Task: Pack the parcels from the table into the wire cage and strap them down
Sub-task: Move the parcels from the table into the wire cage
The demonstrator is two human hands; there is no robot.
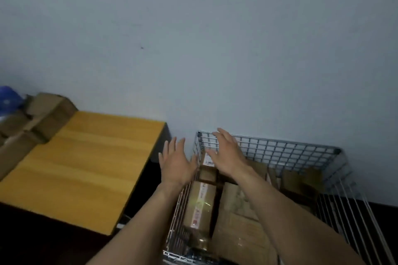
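Two released hands, left hand (pixel 175 165), right hand (pixel 226 155), at one wire cage (pixel 280 148); three-plus parcels (pixel 200 206) inside.

A plain pale wall (pixel 215 38) rises beyond the fingers (pixel 225 139), a small dark speck (pixel 141 47) up left of them. A blurred blue thing (pixel 8 98) lies far left.

The yellow wooden table (pixel 92 157) bears a blurred heap of brown parcels (pixel 36 118) at its far-left end.
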